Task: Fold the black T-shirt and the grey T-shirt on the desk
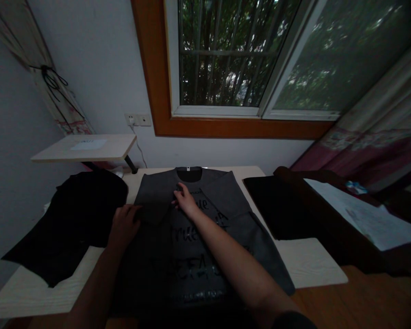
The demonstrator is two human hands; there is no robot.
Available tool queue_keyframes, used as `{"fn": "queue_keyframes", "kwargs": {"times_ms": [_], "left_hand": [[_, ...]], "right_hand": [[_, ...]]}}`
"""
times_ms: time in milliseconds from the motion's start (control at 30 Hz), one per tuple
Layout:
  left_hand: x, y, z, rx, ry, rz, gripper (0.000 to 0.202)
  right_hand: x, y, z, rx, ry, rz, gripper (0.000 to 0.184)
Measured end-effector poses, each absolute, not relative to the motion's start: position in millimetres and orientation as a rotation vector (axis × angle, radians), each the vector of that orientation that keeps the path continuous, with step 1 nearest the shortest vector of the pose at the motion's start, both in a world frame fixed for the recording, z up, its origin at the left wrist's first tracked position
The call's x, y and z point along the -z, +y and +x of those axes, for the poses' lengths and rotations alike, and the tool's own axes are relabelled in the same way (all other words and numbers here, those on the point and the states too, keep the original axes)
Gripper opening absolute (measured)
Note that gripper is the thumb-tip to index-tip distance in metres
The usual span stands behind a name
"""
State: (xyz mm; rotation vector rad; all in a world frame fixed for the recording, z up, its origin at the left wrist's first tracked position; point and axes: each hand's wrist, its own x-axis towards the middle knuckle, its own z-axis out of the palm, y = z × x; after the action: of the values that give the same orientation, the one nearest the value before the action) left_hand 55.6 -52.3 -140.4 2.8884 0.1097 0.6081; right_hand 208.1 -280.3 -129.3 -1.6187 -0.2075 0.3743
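A dark grey long-sleeved shirt point(226, 269) with black lettering lies spread on the pale wooden table point(311, 260), its collar toward the wall. The sleeve on the left is folded inward across the front, and the other sleeve also lies over the body. My left hand point(124, 226) rests at the shirt's left edge beside the folded sleeve, fingers bent a little and apart. Higher up, just below the collar, my right hand point(185, 201) touches the chest with its fingers spread. Neither palm is visible.
A black garment point(85, 214) lies crumpled on the left, partly under a small raised shelf point(116, 148) bearing a paper label. Flat dark cloth point(277, 205) lies at the right, near a dark brown surface with a white sheet point(356, 210). Behind are a wall socket point(138, 119) and a window.
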Motion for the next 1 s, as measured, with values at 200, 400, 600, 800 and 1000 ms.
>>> {"fn": "queue_keyframes", "kwargs": {"times_ms": [200,400,600,800,1000], "left_hand": [[143,-51,56,-0.603,0.098,2.867,0.033],[142,-53,55,-0.640,0.073,2.849,0.036],[141,-54,56,-0.613,0.076,2.818,0.045],[146,-53,59,-0.521,-0.070,2.782,0.054],[149,-54,58,-0.456,-0.134,2.798,0.057]], "right_hand": [[123,-279,179,-0.644,-0.501,-1.748,0.054],[131,-273,171,-0.533,-0.526,-1.847,0.028],[131,-279,167,-0.183,-0.531,-1.876,0.025],[128,-283,157,-0.127,-0.453,-1.888,0.017],[130,-276,151,-0.407,-0.245,-1.725,0.019]]}}
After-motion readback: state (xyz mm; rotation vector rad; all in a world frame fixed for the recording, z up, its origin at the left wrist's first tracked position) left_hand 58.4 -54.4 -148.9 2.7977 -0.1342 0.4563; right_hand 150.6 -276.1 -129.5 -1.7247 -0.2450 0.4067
